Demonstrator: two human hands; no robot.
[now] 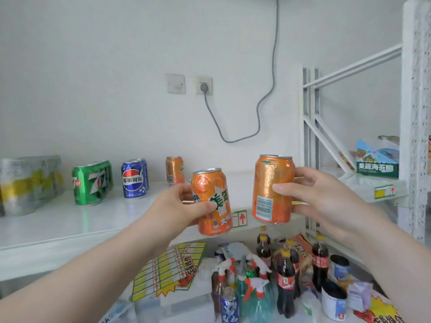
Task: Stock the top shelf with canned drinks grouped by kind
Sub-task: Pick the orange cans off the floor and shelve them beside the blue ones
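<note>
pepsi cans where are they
In the head view the pepsi cans stand left of centre on the top shelf, between the green 7up pack and a lone orange can.

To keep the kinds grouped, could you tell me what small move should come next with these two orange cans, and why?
Probably move the left hand forward and stand its orange drink can beside the lone orange can on the white top shelf, right of the blue Pepsi cans: same kind, bare shelf alongside. The right hand could follow with its orange can.
</note>
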